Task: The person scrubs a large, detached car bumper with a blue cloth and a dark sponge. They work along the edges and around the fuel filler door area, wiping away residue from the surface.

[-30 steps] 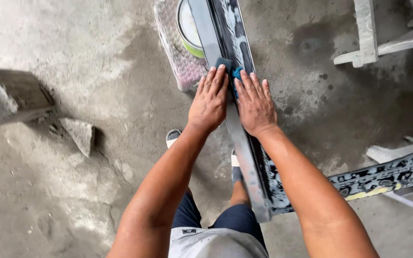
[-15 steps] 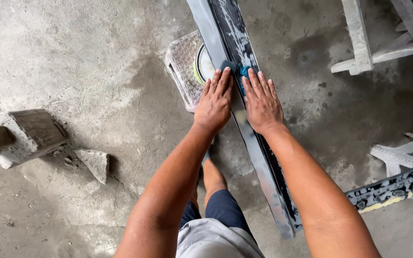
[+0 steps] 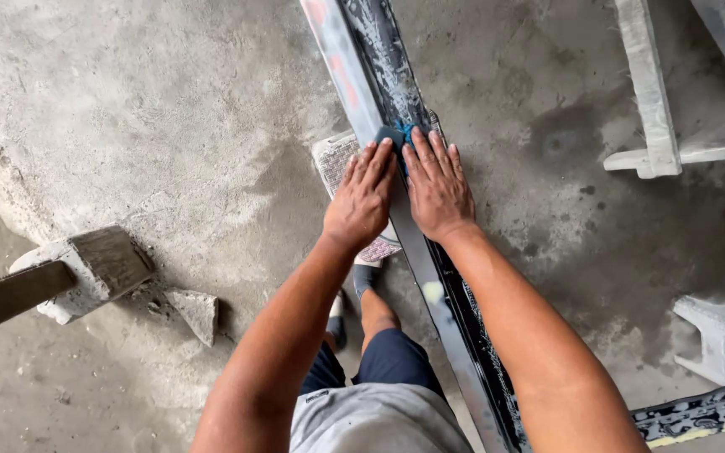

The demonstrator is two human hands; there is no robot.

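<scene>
A long, narrow bar (image 3: 455, 335) runs from the top of the view, slightly left of centre, down to the bottom, right of centre, so its long axis leans a little from upper left to lower right. It is held up off the concrete floor (image 3: 153, 126); what carries it is out of view. Its left face is grey and smooth, its right face black with pale speckled scratches.

Both hands lie flat on the bar, side by side, fingers pointing up the bar toward the top of the view. The left hand (image 3: 362, 201) rests on the grey side with its fingers straight and close together. The right hand (image 3: 438, 189) rests on the black side, fingers straight and slightly spread. Neither hand is curled into a grip. Under the fingertips of both sits a small blue pad (image 3: 394, 134), pressed onto the bar; only its upper end shows.

Below the bar, on the floor, lies a pale mesh basket (image 3: 337, 164), mostly hidden by the left hand and the bar. At the left edge, a concrete block (image 3: 98, 268) with a dark handle (image 3: 6, 298) stuck in it rests on the floor, a broken chunk (image 3: 195, 310) just beside it. White frame pieces (image 3: 656, 92) stand at the upper right, more (image 3: 723, 327) at the lower right, and a patterned black strip (image 3: 698, 413) crosses the lower right corner.
</scene>
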